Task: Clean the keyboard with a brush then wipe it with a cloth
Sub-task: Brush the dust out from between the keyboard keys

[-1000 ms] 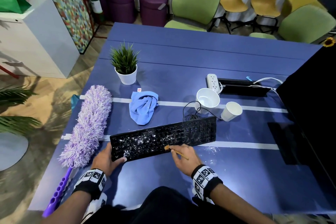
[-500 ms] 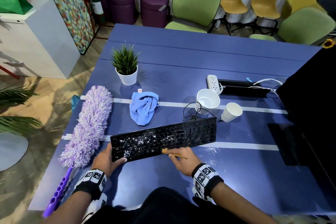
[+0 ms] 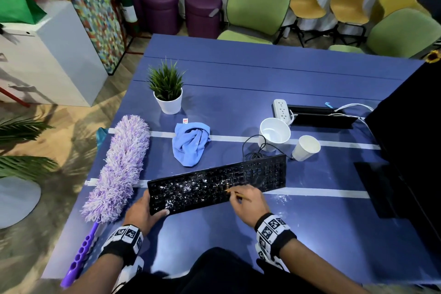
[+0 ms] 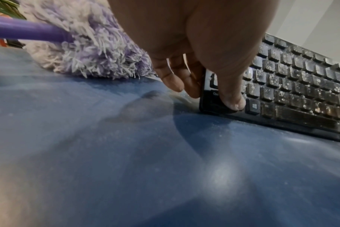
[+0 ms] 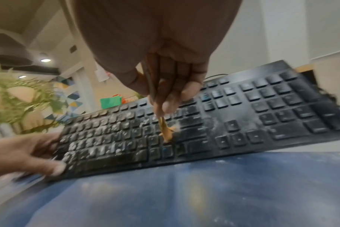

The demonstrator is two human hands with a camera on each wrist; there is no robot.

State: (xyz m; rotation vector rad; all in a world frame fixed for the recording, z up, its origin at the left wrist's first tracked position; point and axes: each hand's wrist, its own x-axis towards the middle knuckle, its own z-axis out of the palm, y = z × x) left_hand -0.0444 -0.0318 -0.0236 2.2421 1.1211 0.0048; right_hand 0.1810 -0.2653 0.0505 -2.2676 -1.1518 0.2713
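The right hand (image 3: 248, 205) has its grip pinched on a thin brush (image 5: 166, 130), whose bristles touch the keys at mid keyboard (image 3: 214, 184). The left hand (image 3: 140, 212) clamps the keyboard's near left corner, thumb on top. White dust speckles the left keys — the right ones look cleaner. Behind, on the bench (image 3: 310, 234), a crumpled blue cloth (image 3: 189, 142) lies apart. A white cup (image 3: 274, 133) stands upright, seemingly empty; a second cup (image 3: 306, 148) is tipped — its contents cannot be told. A pot (image 3: 169, 102) holds a green plant.
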